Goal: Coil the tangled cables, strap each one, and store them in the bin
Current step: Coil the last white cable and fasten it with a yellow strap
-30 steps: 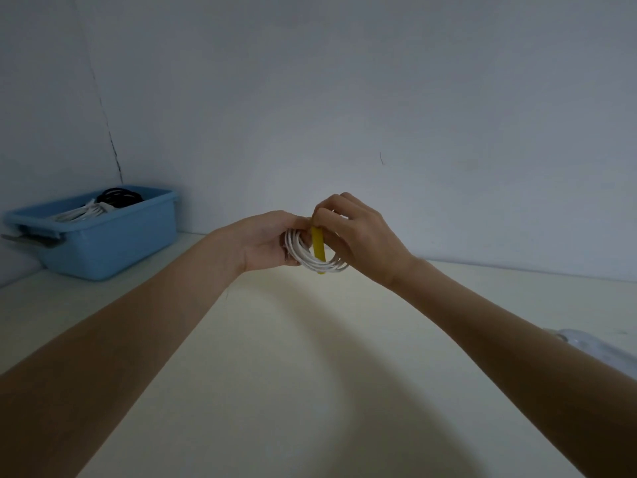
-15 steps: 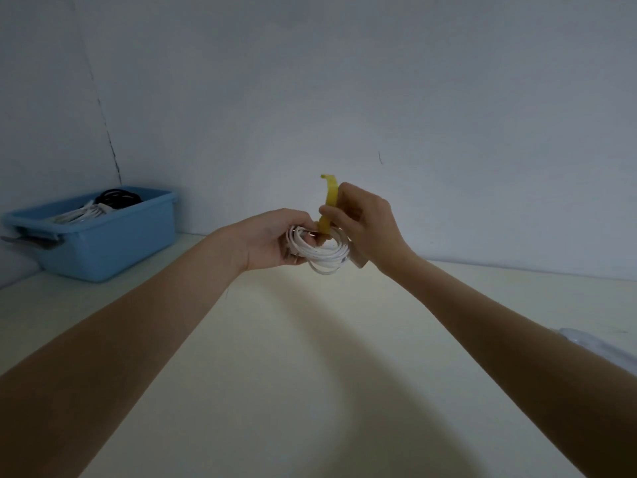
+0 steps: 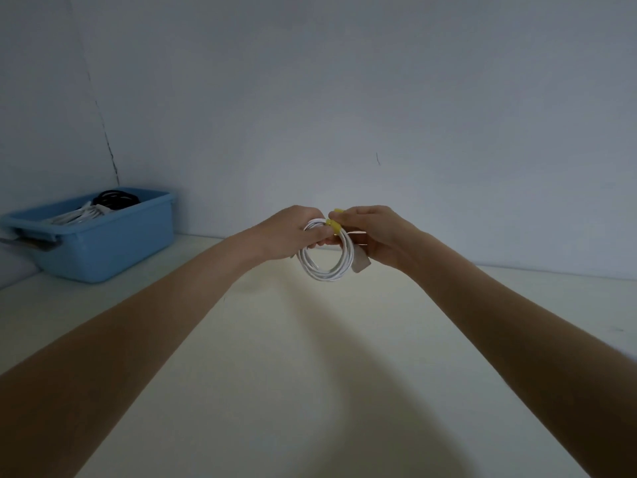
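Mid-frame I see left hand [image 3: 289, 232] gripping coiled white cable [image 3: 325, 258]; right hand [image 3: 377, 232] pinching yellow strap [image 3: 333, 225] round coil. No readable writing.

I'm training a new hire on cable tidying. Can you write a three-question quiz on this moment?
1. True or false: the yellow strap sits around the coiled white cable.
2. Which hand pinches the strap's free end? A) left hand B) right hand
3. What lies in the blue plastic bin?

Key: 1 true; 2 B; 3 a black cable coil and white cables.
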Demonstrator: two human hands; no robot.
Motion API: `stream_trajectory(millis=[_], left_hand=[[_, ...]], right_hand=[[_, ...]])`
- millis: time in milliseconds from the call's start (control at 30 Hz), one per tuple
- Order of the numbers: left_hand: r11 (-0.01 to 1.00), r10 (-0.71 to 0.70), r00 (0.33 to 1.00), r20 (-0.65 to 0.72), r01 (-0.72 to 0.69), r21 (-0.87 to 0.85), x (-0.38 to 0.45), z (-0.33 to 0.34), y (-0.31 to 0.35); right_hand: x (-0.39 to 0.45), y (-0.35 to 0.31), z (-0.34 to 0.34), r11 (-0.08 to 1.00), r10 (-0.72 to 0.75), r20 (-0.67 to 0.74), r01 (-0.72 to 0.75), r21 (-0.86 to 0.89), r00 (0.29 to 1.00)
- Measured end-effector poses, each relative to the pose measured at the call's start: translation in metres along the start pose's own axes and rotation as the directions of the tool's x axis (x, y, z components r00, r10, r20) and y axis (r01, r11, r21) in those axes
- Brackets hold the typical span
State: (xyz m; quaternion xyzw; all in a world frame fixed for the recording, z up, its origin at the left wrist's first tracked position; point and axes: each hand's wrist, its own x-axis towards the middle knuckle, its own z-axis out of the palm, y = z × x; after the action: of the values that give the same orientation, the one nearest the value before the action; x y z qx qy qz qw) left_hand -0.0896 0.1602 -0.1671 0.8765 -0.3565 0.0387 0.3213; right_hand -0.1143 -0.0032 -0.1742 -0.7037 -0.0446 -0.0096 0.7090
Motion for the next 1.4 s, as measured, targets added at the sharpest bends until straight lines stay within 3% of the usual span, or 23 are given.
stream_trajectory(millis=[67,200,333,467,567,633,733,833,967,1233,1300,1400], left_hand=[[0.992,0.051,0.998,-0.04,-0.046,0.119,0.002,0.003,0.001],[0.973,0.143,0.98,-0.138,-0.114,0.198,0.004,0.009,0.001],[0.973,0.192,0.956,-0.223,-0.156,0.17,0.003,0.015,0.003],[0.947,0.286,0.94,-0.188,-0.247,0.203,0.001,0.017,0.007],[0.951,0.279,0.934,-0.222,-0.235,0.202,0.003,0.015,0.005],[0.968,0.185,0.949,-0.257,-0.13,0.216,0.005,0.012,0.003],[0.987,0.055,0.962,-0.268,-0.012,0.16,0.007,0.008,-0.003],[0.999,-0.053,0.959,-0.28,0.05,-0.018,0.007,0.004,-0.008],[0.975,-0.139,0.949,-0.283,0.082,-0.206,0.004,0.001,-0.007],[0.932,-0.184,0.963,-0.195,0.108,-0.347,0.0,0.0,-0.002],[0.912,-0.195,0.965,-0.173,0.113,-0.395,-0.002,0.004,0.0],[0.895,-0.197,0.973,-0.118,0.13,-0.426,-0.003,0.004,0.003]], right_hand=[[0.0,-0.002,0.0,0.999,0.043,-0.056,-0.044,-0.012,0.997],[0.0,-0.006,-0.002,0.992,0.119,-0.134,-0.122,-0.013,0.984],[0.001,-0.005,-0.005,0.977,0.212,-0.097,-0.214,-0.007,0.972],[0.002,-0.001,-0.005,0.973,0.226,-0.062,-0.228,-0.022,0.972],[0.002,0.0,-0.005,0.99,0.136,-0.041,-0.134,0.047,0.99],[0.001,-0.001,-0.006,0.998,0.032,-0.054,-0.029,0.05,0.998],[-0.001,-0.004,-0.003,0.985,-0.112,-0.028,0.108,-0.135,0.993],[-0.004,-0.006,0.007,0.873,-0.273,0.015,0.254,-0.417,0.962],[-0.003,-0.002,0.011,0.657,-0.433,0.081,0.375,-0.654,0.898],[-0.002,0.0,0.016,0.419,-0.72,0.127,0.572,-0.705,0.683],[-0.003,-0.002,0.02,0.46,-0.692,0.131,0.573,-0.678,0.71],[-0.004,-0.007,0.018,0.665,-0.591,-0.007,0.481,-0.571,0.807]])
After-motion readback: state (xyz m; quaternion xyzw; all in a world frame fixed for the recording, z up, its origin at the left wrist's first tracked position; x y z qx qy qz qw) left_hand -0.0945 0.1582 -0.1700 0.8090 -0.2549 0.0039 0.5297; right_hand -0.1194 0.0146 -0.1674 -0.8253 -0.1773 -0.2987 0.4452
